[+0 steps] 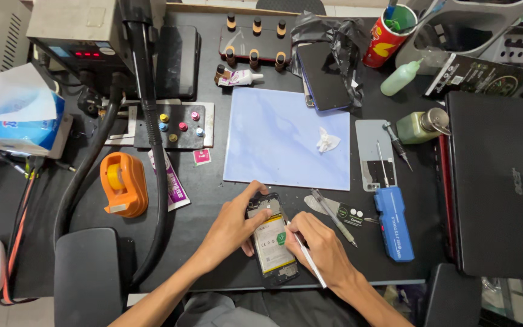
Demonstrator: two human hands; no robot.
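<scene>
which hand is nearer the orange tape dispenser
Left. The left hand grips the opened phone, right of the orange tape dispenser; the right hand, holding a thin tool, lies beyond the phone.

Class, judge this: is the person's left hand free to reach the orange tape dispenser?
Probably not at once: the left hand steadies the opened phone. The tape dispenser lies nearby, with bare mat between.

phone: left edge hidden | tweezers: tip hidden by right hand
</scene>
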